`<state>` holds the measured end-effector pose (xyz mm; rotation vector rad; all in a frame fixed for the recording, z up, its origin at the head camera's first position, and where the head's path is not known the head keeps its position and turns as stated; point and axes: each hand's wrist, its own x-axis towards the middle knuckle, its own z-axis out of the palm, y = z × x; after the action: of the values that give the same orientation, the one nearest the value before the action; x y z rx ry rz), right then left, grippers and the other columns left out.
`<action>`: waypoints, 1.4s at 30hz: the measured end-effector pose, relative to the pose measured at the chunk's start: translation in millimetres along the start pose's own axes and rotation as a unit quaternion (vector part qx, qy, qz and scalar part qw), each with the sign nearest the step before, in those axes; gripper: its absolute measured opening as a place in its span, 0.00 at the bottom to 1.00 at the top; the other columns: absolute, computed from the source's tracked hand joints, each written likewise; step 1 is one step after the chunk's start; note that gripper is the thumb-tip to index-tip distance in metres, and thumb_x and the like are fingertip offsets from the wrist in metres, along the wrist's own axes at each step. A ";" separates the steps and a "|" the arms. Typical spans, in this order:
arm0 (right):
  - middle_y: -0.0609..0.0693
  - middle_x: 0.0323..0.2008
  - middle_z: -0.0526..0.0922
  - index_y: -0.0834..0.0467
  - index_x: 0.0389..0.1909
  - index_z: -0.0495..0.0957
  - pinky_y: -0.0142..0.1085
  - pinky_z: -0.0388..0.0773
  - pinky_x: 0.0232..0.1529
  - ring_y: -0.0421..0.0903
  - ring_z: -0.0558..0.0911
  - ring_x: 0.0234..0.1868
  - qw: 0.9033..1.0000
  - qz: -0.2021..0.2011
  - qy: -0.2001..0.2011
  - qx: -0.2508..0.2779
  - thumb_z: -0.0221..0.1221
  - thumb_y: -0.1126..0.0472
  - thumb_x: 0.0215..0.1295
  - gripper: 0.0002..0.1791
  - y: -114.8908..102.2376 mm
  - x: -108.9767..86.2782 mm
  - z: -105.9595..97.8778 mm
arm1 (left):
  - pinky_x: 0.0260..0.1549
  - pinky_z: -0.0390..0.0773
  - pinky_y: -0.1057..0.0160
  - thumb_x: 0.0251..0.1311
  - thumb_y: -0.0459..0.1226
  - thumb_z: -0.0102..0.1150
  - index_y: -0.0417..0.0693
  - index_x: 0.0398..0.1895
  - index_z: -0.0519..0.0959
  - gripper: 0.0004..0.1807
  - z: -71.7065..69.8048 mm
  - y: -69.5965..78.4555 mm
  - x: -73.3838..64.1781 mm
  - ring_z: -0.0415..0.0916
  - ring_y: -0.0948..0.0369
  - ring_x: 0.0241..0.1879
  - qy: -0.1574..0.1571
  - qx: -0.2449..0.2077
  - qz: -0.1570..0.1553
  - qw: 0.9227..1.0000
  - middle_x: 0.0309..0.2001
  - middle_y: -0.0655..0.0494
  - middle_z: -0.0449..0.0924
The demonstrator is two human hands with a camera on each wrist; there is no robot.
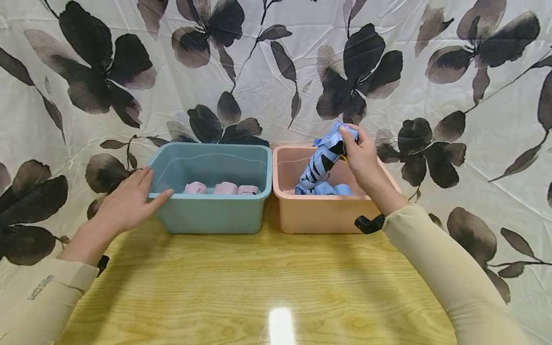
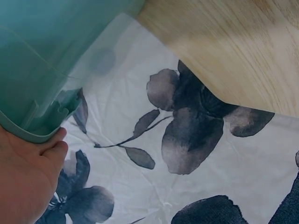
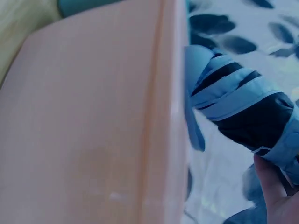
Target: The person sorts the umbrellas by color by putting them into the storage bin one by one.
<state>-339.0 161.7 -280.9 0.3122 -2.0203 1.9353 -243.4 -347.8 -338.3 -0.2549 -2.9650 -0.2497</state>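
Note:
My right hand [image 1: 361, 154] pinches the upper end of a folded umbrella [image 1: 322, 160], blue with black stripes. It hangs tilted over the peach bin [image 1: 327, 211], its lower end down among blue rolled things [image 1: 329, 189] inside. From the right wrist view, the umbrella [image 3: 247, 98] shows beyond the bin's wall [image 3: 93, 121], with the fingers [image 3: 273, 186] at its near end. My left hand [image 1: 127, 199] rests at the left front corner of the teal bin [image 1: 211, 215], fingers straight and thumb along the rim. The left wrist view shows that hand [image 2: 28, 177] against the rim.
Several pink rolled things [image 1: 225, 188] lie in the teal bin. The two bins stand side by side at the back of a wooden table [image 1: 224, 278]. Behind them hangs a white cloth [image 1: 276, 110] with dark flowers.

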 end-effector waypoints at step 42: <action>0.64 0.68 0.67 0.61 0.76 0.66 0.45 0.79 0.54 0.53 0.73 0.56 0.901 0.199 -0.310 -0.229 0.51 0.63 0.81 0.25 71.0 21.2 82.2 | 0.72 0.48 0.29 0.77 0.65 0.39 0.22 0.79 0.46 0.54 -0.6 0.5 -0.6 0.42 0.29 0.78 -0.009 -0.001 -0.013 1.000 0.79 0.24 0.44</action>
<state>-392.0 85.2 -340.8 0.4685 -3.0910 1.5954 -242.7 -347.5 -337.7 -0.2215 -2.9883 -0.2555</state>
